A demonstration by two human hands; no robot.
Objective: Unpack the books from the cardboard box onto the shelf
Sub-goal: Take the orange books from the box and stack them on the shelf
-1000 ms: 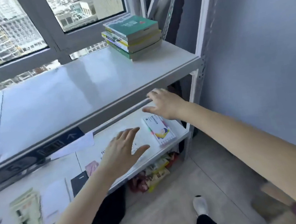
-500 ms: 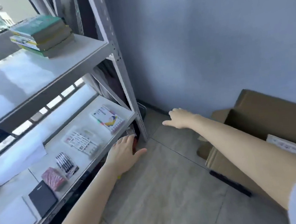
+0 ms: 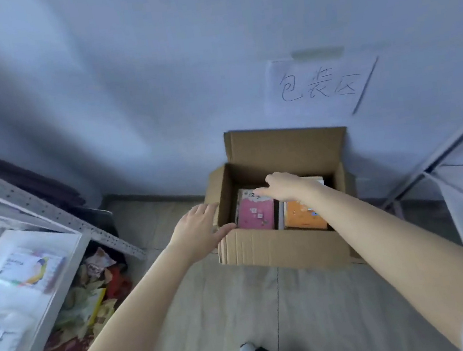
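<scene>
Reaching into cardboard box (image 3: 287, 249), set on the floor against the wall, flaps up; contents: pink book (image 3: 255, 212) and orange book (image 3: 303, 217), flat, side by side, close-packed. Risk, as judged: a snug fit may let a fingertip lift slip or drag the neighbouring book, and an unbraced box may slide. Right hand (image 3: 286, 187): fingers straight, near together, over the pink book's far edge; contact unclear, nothing held. Left hand (image 3: 199, 228): fingers spread at the box's left wall. Shelf (image 3: 20, 306): well apart, leftward.

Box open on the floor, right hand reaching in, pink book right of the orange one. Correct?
No: in the head view the pink book lies left of the orange book. The cardboard box is open on the floor, and the right hand reaches in.
</scene>
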